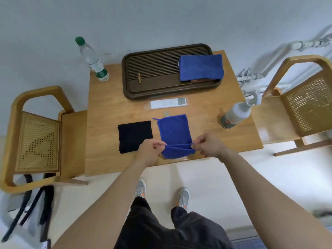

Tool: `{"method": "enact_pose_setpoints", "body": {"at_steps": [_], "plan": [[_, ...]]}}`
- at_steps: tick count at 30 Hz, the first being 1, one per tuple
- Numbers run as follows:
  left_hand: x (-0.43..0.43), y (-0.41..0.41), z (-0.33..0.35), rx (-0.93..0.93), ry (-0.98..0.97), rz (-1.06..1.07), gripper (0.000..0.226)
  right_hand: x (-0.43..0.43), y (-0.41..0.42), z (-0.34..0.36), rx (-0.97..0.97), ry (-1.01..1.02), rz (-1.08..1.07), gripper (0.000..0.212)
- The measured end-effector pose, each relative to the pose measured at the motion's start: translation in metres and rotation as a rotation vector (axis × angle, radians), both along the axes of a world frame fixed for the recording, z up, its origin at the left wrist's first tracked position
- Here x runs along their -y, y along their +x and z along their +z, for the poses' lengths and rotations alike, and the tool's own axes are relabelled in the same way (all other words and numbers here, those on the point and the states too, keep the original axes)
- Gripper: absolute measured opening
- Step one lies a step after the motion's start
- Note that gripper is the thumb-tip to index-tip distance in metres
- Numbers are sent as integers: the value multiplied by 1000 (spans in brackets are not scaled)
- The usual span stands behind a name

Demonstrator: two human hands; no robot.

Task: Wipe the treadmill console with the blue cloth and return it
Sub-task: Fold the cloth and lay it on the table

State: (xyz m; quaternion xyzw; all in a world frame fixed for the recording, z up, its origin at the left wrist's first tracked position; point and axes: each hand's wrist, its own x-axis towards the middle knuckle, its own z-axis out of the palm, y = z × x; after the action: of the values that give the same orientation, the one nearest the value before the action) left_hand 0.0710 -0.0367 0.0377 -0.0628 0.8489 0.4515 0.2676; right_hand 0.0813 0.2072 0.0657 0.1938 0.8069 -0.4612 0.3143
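The blue cloth lies on the near part of the wooden table, its near edge lifted into a fold. The left hand pinches the left end of that fold, the right hand the right end, each grip narrow, thumb and fingertips closed on the fabric. A black cloth lies just beside it to the left. Farther back are a white remote, a dark tray holding a second folded blue cloth, a water bottle and a spray bottle.
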Motion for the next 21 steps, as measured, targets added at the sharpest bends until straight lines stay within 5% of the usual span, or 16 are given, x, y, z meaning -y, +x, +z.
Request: {"method": "enact_pose_setpoints", "body": {"at_steps": [8, 12, 16, 21], "plan": [[-23, -103, -40, -53, 28, 199, 17, 8, -105, -49, -127, 41, -184, 14], [-34, -110, -61, -159, -188, 249, 29, 17, -115, -81, -144, 64, -296, 46], [-35, -62, -71, -446, -384, -150, 30, 27, -71, -93, -308, 336, -103, 50], [-35, -19, -83, -369, -640, -572, 60, 43, -35, -106, -214, 414, 55, 63]]}}
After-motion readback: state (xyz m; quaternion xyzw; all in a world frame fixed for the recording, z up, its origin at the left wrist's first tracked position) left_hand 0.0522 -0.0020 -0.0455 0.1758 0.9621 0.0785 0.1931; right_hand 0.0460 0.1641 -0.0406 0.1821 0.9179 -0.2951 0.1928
